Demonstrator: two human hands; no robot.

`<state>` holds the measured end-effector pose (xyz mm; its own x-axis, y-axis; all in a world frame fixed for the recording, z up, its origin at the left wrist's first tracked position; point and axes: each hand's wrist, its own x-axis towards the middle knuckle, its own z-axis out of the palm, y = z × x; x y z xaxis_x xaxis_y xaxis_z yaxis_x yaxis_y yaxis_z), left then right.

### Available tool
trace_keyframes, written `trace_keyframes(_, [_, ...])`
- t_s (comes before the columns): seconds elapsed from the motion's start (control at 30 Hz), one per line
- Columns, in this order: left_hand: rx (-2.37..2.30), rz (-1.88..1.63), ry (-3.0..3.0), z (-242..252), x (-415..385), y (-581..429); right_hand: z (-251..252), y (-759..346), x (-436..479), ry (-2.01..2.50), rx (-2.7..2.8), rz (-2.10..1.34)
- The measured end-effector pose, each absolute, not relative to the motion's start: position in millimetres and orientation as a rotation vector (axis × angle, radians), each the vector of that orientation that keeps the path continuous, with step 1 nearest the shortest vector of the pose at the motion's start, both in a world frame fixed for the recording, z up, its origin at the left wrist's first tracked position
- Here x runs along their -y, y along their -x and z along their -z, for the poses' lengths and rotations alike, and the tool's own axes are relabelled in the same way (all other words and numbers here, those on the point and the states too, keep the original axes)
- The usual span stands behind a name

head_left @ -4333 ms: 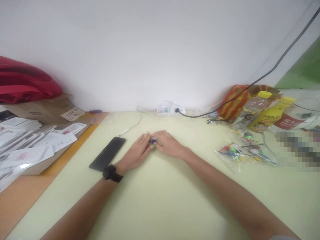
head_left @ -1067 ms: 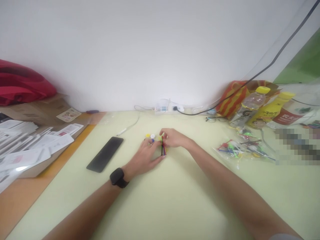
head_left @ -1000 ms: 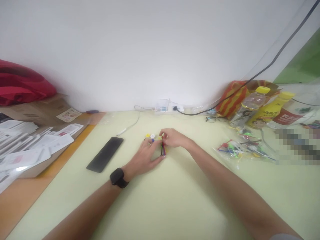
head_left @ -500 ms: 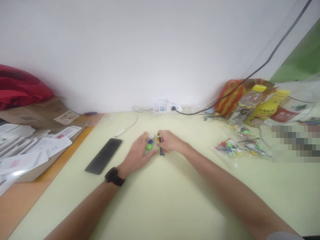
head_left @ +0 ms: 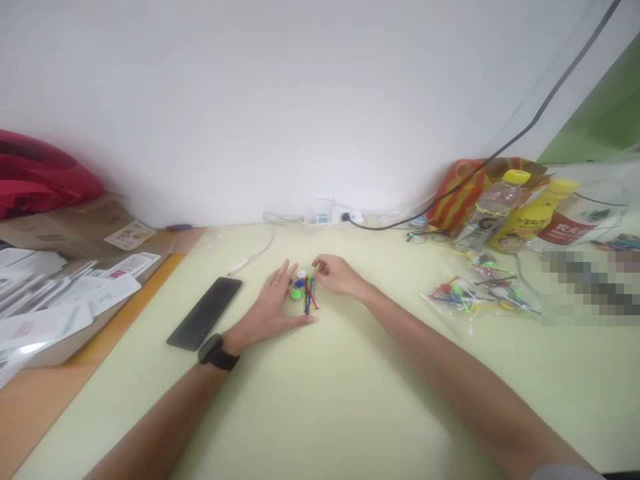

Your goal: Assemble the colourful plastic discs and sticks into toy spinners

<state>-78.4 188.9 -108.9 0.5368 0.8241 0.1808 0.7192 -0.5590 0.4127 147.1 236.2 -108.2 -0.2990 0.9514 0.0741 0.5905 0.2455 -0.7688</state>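
Plastic sticks [head_left: 307, 303] are lying beside discs [head_left: 296, 294], between a spread left hand [head_left: 266, 309] and a curled right hand [head_left: 339, 275] whose pinch cannot be told; light fingertips seem best for keeping ends even.

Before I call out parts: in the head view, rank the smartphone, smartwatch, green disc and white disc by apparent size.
1. Smartphone
2. Smartwatch
3. Green disc and white disc: too alike to rank

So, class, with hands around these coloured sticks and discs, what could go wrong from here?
The sticks lie bunched beside the right hand, so lifting one might drag others askew. The left hand, thumb close to their near ends, could nudge them. It might also brush the nearby discs apart.
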Motion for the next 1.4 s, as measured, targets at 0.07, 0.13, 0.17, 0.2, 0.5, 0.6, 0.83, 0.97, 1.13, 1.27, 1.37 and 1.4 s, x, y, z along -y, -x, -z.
trace_keyframes(0.07, [-1.286,-0.557,-2.429,108.0,-189.9,80.3,111.2,-148.8,-238.5,1.392,1.997,-0.824])
trace_keyframes(0.13, [-1.299,-0.605,-2.379,109.4,-190.9,80.8,113.5,-149.5,-239.2,1.368,2.022,-0.8])
trace_keyframes(0.17, [-1.307,-0.628,-2.367,110.8,-191.4,80.6,114.1,-149.5,-239.1,1.352,2.038,-0.796])
trace_keyframes(0.2, [-1.316,-0.645,-2.365,112.3,-192.0,80.3,114.4,-149.5,-238.7,1.336,2.054,-0.795])
trace_keyframes(0.5, [-1.346,-0.694,-2.402,118.4,-194.0,78.6,111.1,-150.0,-235.4,1.4,2.062,-0.749])
trace_keyframes(0.6, [-1.347,-0.686,-2.431,119.7,-194.1,78.6,110.9,-147.2,-233.7,1.407,2.044,-0.748])
trace_keyframes(0.83, [-1.336,-0.67,-2.46,118.5,-192.9,77.0,105.8,-147.9,-238.9,1.378,1.943,-0.809])
trace_keyframes(0.97, [-1.354,-0.613,-2.469,114.5,-190.4,76.2,98.8,-164.2,-245.1,1.366,1.935,-0.906])
trace_keyframes(1.13, [-1.359,-0.567,-2.484,111.9,-189.4,75.7,97.4,-175.2,-249.2,1.383,1.962,-0.929])
trace_keyframes(1.27, [-1.358,-0.602,-2.506,114.8,-190.3,76.2,104.1,-169.6,-248.5,1.451,1.947,-0.789])
trace_keyframes(1.37, [-1.347,-0.652,-2.496,115.3,-189.9,76.4,108.1,-163.7,-243.5,1.497,1.973,-0.7])
trace_keyframes(1.4, [-1.333,-0.677,-2.49,114.4,-189.4,76.2,108.7,-161.6,-241.0,1.506,1.991,-0.69])
